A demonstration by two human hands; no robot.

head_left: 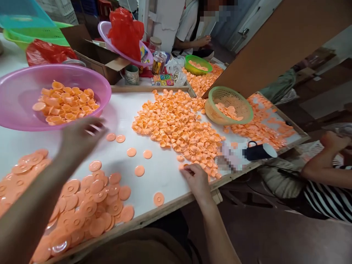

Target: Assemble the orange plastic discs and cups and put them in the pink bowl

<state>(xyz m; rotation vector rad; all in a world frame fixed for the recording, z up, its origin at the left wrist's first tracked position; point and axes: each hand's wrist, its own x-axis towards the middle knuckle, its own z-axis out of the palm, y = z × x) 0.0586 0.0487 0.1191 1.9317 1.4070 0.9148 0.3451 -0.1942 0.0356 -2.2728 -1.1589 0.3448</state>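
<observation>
My left hand (84, 135), smeared by motion, hovers by the near rim of a pink basin (106, 91). Its fingers look apart, and no object shows in them. In the basin lie small orange plastic cups (66, 102). At the near edge of a big pile of similar orange cups (176, 121), my right hand (196, 179) has its thumb and fingers closed on a small orange cup (182, 166), partly covered by the fingertips. Flat orange discs (93, 205) are heaped under my left forearm, and several single discs (139, 170) lie between the hands.
A green strainer basket (210, 106) with orange discs stands beyond the pile. A dark mug (261, 151) lies on its side near the table edge. Behind are a cardboard box (95, 55), jars and a red bag (126, 33). Other people sit at the back and right.
</observation>
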